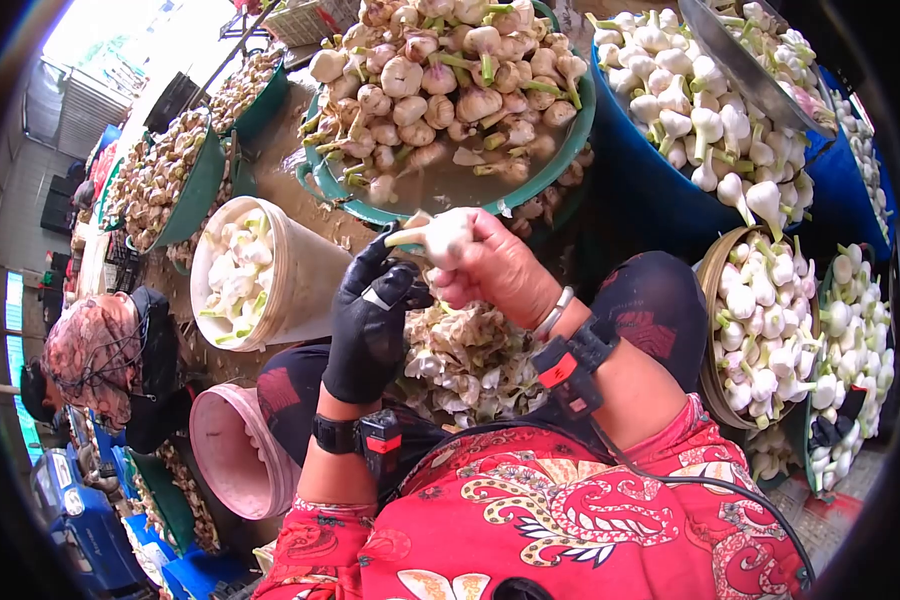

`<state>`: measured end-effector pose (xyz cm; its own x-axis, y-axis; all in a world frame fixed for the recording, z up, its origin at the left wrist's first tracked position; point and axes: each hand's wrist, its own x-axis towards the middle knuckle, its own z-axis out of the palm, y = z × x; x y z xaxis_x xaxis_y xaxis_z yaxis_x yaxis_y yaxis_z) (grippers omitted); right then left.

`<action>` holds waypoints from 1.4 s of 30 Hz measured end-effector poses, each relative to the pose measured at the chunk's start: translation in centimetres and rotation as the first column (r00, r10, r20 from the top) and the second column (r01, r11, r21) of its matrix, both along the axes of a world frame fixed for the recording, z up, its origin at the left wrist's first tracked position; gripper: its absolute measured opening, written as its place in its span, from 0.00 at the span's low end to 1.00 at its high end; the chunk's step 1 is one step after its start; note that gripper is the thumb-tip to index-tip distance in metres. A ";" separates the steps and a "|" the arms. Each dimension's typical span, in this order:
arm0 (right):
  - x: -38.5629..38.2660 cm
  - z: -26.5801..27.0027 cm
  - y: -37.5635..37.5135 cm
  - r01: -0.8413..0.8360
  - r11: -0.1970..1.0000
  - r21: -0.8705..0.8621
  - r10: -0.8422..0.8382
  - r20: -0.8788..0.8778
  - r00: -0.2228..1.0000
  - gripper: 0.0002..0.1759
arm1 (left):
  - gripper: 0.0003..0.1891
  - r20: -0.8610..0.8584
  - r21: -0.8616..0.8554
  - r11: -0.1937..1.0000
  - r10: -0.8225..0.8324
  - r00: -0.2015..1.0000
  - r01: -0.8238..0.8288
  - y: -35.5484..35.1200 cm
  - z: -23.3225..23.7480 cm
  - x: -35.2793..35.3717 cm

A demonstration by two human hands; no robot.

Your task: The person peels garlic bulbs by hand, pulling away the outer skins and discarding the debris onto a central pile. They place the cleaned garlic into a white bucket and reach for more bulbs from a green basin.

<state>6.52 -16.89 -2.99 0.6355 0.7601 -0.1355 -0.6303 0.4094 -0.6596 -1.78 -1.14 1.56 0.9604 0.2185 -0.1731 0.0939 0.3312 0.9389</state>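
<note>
White round garlic bulb [448, 238], long axis crosswise, stem [407, 238] leftward, is pinched by bare right hand [505, 268]; black-gloved left hand [370, 325]: grip unclear.

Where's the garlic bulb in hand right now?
In the head view, the garlic bulb is just above centre, held in the right hand, its stem beside the gloved left hand, near the green tub.

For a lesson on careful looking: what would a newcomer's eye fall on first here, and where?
Probably the pale garlic bulb in the bare right hand, near the centre, with the black-gloved left hand beside it. Next, the green tub heaped with brownish garlic at top centre, and the blue tub of white garlic at upper right.
</note>
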 end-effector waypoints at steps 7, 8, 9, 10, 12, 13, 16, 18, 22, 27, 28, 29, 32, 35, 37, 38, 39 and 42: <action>-0.6 0.6 0.4 0.081 0.987 0.141 -0.089 0.049 0.995 0.31 | 0.15 -0.018 -0.060 0.998 0.025 1.000 -0.026 0.0 -0.5 0.3; -0.2 0.6 0.7 0.156 0.962 0.226 -0.111 -0.199 0.974 0.25 | 0.15 -0.021 -0.063 0.998 0.025 0.999 -0.026 0.2 -0.3 0.2; 0.4 -0.8 1.2 0.238 0.952 0.190 -0.195 -0.220 0.956 0.22 | 0.14 -0.057 -0.025 1.000 -0.021 0.998 0.019 0.4 -0.1 0.0; 0.9 -1.3 1.7 0.318 0.936 0.154 -0.277 -0.238 0.931 0.19 | 0.14 -0.095 0.013 0.998 -0.066 0.993 0.067 0.5 0.0 -0.1; 1.5 -0.9 1.1 0.362 0.901 0.238 -0.324 -0.185 0.928 0.12 | 0.12 -0.025 0.099 0.994 -0.048 0.999 0.050 1.8 -1.1 0.0; 1.7 0.4 0.1 0.333 0.890 0.312 -0.302 -0.145 0.942 0.12 | 0.12 -0.042 0.161 0.987 0.004 0.999 0.002 3.0 -1.8 0.1; 1.4 4.0 -2.1 0.248 0.937 0.246 -0.245 -0.045 0.968 0.10 | 0.13 0.016 0.300 0.952 0.063 0.998 -0.065 4.5 -2.3 0.3; 1.8 2.9 -2.9 -0.128 0.943 -0.309 0.234 0.334 0.913 0.07 | 0.14 0.059 0.362 0.930 0.053 0.997 -0.070 4.6 -2.6 -0.3; 0.5 -1.5 -1.4 0.129 0.687 -0.715 0.578 0.646 0.499 0.16 | 0.14 0.069 0.239 0.966 0.081 0.994 -0.095 4.1 -2.7 0.1; -0.7 -1.9 1.3 0.368 0.788 -0.493 0.238 0.795 0.557 0.19 | 0.12 -0.010 0.322 0.946 -0.046 0.999 0.047 2.2 -0.9 -0.9; -0.7 -1.9 1.5 0.303 0.800 -0.517 0.314 0.793 0.523 0.13 | 0.12 -0.122 0.097 0.995 0.027 0.992 -0.015 2.7 -0.4 -1.1; -1.2 -1.6 1.5 0.308 0.822 -0.480 0.266 0.800 0.537 0.04 | 0.12 -0.028 0.437 0.899 0.023 0.999 -0.009 5.3 -0.4 -1.5; -0.5 -2.0 1.2 0.229 0.840 -0.492 0.195 0.668 0.718 0.02 | 0.09 0.186 0.711 0.613 0.308 0.933 -0.344 15.8 0.2 -3.0; 0.2 -2.0 0.8 0.287 0.859 -0.425 -0.024 0.525 0.851 0.02 | 0.12 0.104 0.993 0.009 0.351 0.930 -0.114 23.4 1.6 -5.2; 1.1 -0.7 0.2 0.372 0.837 -0.401 -0.233 0.354 0.906 0.03 | 0.12 0.120 0.923 0.319 0.289 0.950 -0.214 20.7 2.4 -3.3; 1.4 0.3 0.0 0.437 0.812 -0.388 -0.352 0.272 0.896 0.02 | 0.12 0.066 0.851 0.487 0.274 0.960 -0.198 17.6 3.0 -1.8; 1.6 0.3 -0.4 0.466 0.795 -0.387 -0.396 0.251 0.883 0.02 | 0.12 0.105 0.797 0.581 0.135 0.985 -0.164 15.8 1.8 0.0; 1.9 -0.3 -0.6 0.609 0.693 -0.386 -0.582 0.198 0.788 0.02 | 0.13 0.022 0.872 0.484 -0.191 0.981 0.075 6.7 -0.9 6.4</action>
